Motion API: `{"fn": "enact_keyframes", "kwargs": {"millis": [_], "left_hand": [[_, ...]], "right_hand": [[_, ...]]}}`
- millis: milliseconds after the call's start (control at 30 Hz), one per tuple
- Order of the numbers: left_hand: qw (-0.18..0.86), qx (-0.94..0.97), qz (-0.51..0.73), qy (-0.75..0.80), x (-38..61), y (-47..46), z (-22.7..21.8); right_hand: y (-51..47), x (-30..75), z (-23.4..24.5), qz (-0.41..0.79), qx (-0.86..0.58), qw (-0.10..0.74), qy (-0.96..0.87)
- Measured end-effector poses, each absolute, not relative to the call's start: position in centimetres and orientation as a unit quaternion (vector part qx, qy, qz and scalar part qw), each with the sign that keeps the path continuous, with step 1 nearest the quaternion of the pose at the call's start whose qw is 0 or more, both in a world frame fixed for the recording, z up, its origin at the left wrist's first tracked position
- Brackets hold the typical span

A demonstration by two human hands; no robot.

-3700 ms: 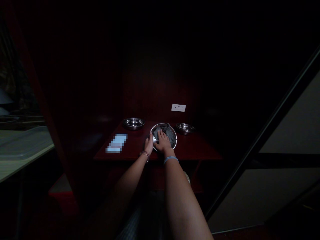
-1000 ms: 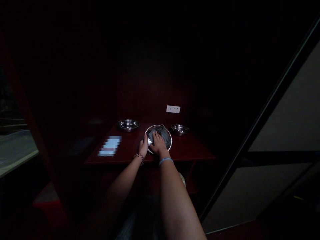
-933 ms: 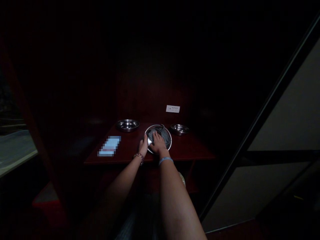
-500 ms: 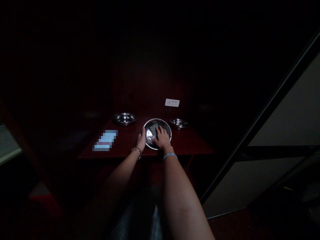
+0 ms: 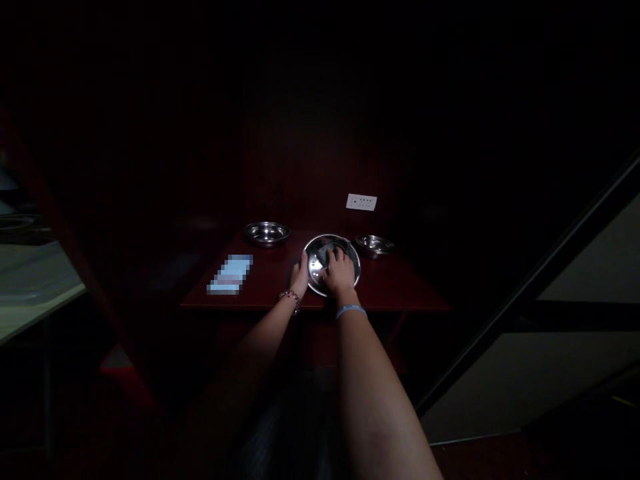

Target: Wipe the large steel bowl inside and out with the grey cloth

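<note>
From where I sit, I am watching two bare hands over a dark red table (image 5: 400, 290), and a round metal bowl (image 5: 315, 270) is between them, just in from the middle of the table's front edge. The bowl is tilted so that its inside faces me; I cannot tell whether its underside touches the tabletop. The left hand (image 5: 299, 277) has hold of the bowl's left side, its thumb along the rim and the other fingers mostly hidden behind. The right hand (image 5: 341, 273) reaches down into the bowl, its fingers bent and a little apart, against a dark grey cloth (image 5: 325, 256); much of the cloth is covered by that hand, so I cannot tell whether the fingers grip it or only press on it. I can see a beaded bracelet (image 5: 290, 297) on the left wrist and a light blue band (image 5: 351, 311) on the right. At the table's back left corner a wide metal dish (image 5: 267, 234) lies flat, and a smaller dish (image 5: 375, 246) is near the back right. A pixelated pale blue rectangle (image 5: 231, 274) covers something on the table's left side. Behind the table, right of its middle, I make out a white wall socket (image 5: 361, 202).
</note>
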State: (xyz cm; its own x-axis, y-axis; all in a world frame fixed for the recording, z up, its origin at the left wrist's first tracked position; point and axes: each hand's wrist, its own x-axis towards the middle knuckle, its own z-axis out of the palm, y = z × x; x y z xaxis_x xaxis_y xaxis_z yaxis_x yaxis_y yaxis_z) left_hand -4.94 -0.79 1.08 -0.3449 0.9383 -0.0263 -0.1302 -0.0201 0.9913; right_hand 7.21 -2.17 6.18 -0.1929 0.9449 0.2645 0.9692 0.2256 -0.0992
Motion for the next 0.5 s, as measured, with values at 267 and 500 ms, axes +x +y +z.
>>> {"fn": "enact_keyframes", "kwargs": {"millis": [267, 500], "left_hand": [[0.440, 0.361, 0.613, 0.548, -4.9, -0.7, 1.0], [0.444, 0.367, 0.606, 0.548, -4.7, -1.1, 1.4]], "right_hand": [[-2.2, 5.6, 6.4, -0.048, -0.603, 0.176, -0.777], [-2.4, 5.8, 6.8, -0.052, -0.591, 0.176, -0.785]]}}
